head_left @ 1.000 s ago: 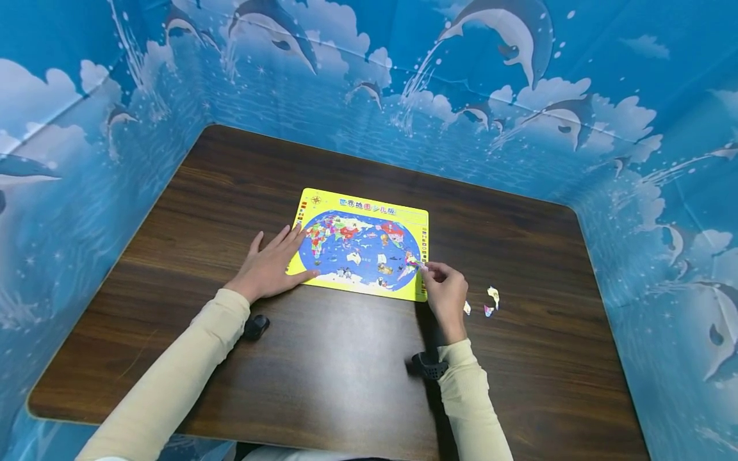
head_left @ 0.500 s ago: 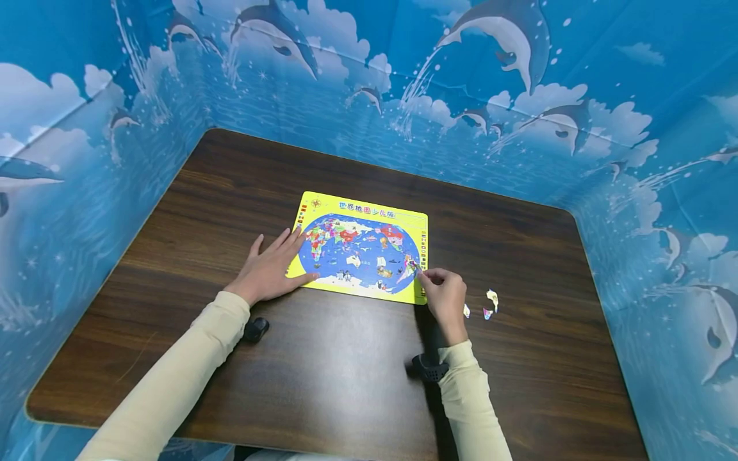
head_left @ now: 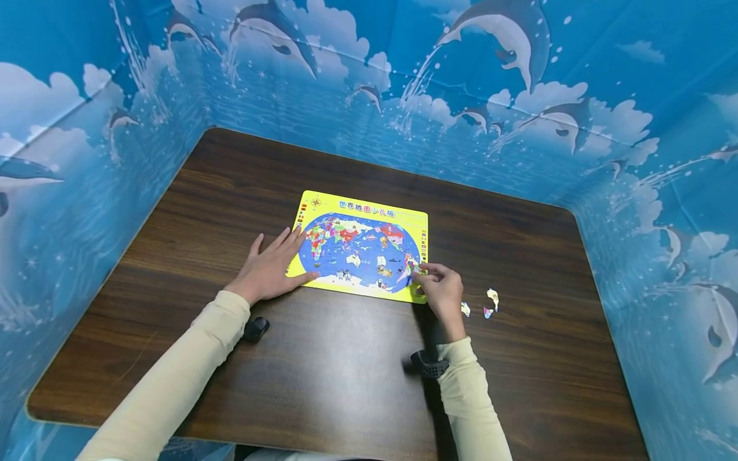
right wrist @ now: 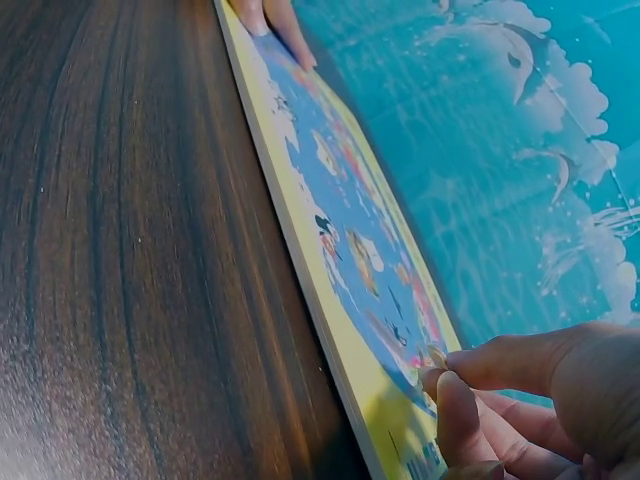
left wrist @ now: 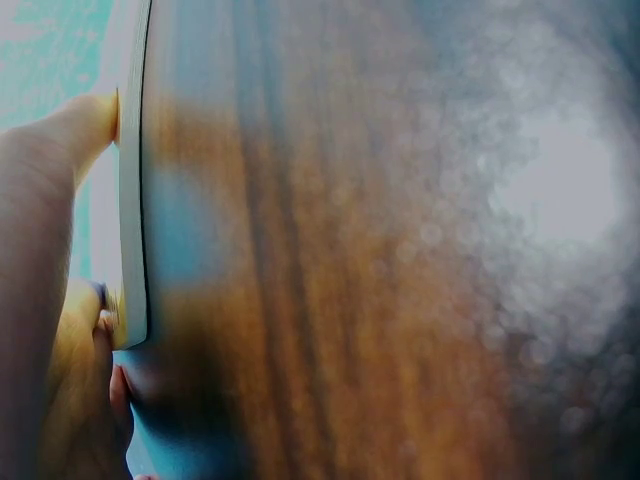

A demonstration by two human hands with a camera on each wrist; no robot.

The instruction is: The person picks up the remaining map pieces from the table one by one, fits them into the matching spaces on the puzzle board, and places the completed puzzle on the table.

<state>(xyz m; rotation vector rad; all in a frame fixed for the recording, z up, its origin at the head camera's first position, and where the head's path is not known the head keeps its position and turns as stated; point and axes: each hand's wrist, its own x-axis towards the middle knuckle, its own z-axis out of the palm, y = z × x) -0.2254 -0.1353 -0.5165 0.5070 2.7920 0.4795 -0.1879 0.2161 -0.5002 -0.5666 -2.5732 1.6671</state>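
A yellow-bordered world map puzzle board (head_left: 412,221) lies flat on the dark wooden table. My left hand (head_left: 270,266) rests spread on its left edge, fingers straight; the left wrist view shows the thumb (left wrist: 92,122) at the board's edge. Over the lower right of the map, my right hand (head_left: 442,293) pinches a small puzzle piece (right wrist: 436,358) between thumb and fingertips, close above the South America area. In the head view the fingers largely hide that piece. Loose puzzle pieces lie right of this hand, one pale (head_left: 492,296), one pinkish (head_left: 488,313), another white (head_left: 466,310) beside the wrist.
Black wrist devices sit at both cuffs, the left one (head_left: 256,329) and the right one (head_left: 429,365). The wooden table (head_left: 519,243) has rounded corners. A blue dolphin-print curtain (head_left: 323,115) encloses its back and sides.
My right hand has shifted slightly left over the board's lower right, and its fingers now cover the piece that showed at their tips. The left hand has stayed put.
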